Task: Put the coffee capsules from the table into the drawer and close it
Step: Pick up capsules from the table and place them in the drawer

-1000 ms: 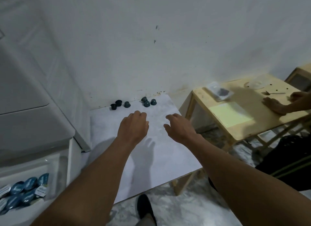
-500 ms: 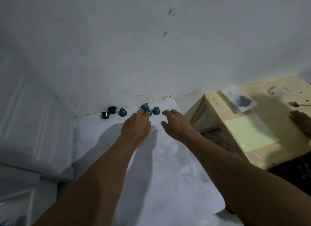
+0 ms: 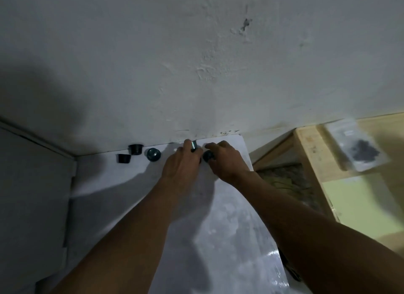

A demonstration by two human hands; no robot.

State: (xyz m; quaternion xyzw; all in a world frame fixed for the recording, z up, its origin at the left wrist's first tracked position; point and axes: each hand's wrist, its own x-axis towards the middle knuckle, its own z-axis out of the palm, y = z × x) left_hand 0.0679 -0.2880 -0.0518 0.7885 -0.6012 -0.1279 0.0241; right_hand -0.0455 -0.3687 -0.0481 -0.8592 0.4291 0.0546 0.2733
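Dark coffee capsules stand along the far edge of the white table (image 3: 229, 228), by the wall. Three lie free at the left: two black capsules (image 3: 135, 148) (image 3: 123, 158) and a teal capsule (image 3: 153, 154). My left hand (image 3: 182, 164) is over the right group, its fingers curled round a teal capsule (image 3: 194, 145). Right beside it, my right hand (image 3: 225, 160) pinches a dark capsule (image 3: 208, 155). The drawer is out of view.
A white cabinet side (image 3: 32, 195) borders the table on the left. To the right stands a wooden table (image 3: 310, 153) with a clear plastic bag (image 3: 358, 149) and a yellow-green sheet (image 3: 360, 204). A plastered wall (image 3: 196, 64) closes the far side.
Both hands reached forward to the right group of capsules by the wall and closed on them. The view tilted up, so the open drawer at lower left dropped out of sight.
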